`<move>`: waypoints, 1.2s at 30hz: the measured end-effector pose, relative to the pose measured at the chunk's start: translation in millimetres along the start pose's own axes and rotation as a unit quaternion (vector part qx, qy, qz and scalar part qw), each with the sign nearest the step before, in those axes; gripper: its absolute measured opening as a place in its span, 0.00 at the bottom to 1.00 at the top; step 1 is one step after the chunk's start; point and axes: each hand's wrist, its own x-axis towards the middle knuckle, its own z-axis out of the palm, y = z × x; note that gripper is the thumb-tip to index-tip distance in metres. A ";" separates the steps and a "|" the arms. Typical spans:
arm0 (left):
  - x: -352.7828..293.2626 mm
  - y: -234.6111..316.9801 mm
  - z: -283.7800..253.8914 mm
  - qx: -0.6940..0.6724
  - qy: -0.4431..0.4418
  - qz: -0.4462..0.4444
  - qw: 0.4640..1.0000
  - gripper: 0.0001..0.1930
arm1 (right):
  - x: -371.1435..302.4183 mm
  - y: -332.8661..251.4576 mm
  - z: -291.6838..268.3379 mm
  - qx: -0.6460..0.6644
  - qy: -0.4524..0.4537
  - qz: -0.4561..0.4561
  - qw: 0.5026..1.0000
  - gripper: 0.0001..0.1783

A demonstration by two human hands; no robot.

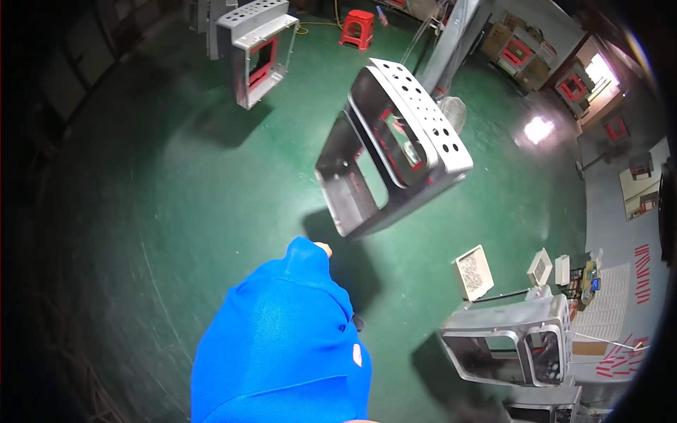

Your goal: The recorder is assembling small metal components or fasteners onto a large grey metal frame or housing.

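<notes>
A sliver of my left hand [324, 248] shows past the cuff of a blue sleeve [275, 338]; its fingers are mostly hidden, and I see nothing in it. I take it for the left by its place. Just beyond it is a grey metal housing [363, 224], a box-like frame with rounded window openings and a light top strip [416, 99] pierced by round holes. It stands tilted over its shadow, and a gap seems to separate it from the hand. Red parts [405, 166] show through its opening. My right hand is out of view.
Another perforated metal housing [247, 35] is at the far left, near a red stool [357, 29]. More housings [486, 331] stand at the lower right, beside a pale tray [474, 273] of small parts. A grey post [451, 46] rises behind. The floor [190, 197] is green.
</notes>
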 end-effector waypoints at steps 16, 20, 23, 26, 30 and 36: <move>-43.2 598.2 -0.1 0.076 -0.138 0.495 0.854 0.04 | 35.5 220.5 -179.9 -0.011 0.006 0.179 0.984 0.09; -76.4 709.1 69.0 0.090 -0.052 0.571 0.814 0.10 | -65.9 342.1 -274.3 0.004 0.025 0.307 0.951 0.09; -86.1 739.6 111.1 0.202 -0.110 0.517 0.824 0.13 | -201.8 423.1 -331.5 0.000 0.024 0.438 0.899 0.09; -78.2 737.1 180.6 0.173 -0.024 0.474 0.863 0.12 | -319.8 473.4 -355.6 0.020 0.017 0.528 0.849 0.09; -49.7 760.3 261.4 0.276 0.037 0.513 0.812 0.20 | -454.9 502.7 -387.7 0.033 0.069 0.577 0.813 0.09; -99.5 847.9 271.3 0.258 -0.032 0.476 0.840 0.15 | -376.3 476.3 -465.0 0.053 0.136 0.611 0.778 0.08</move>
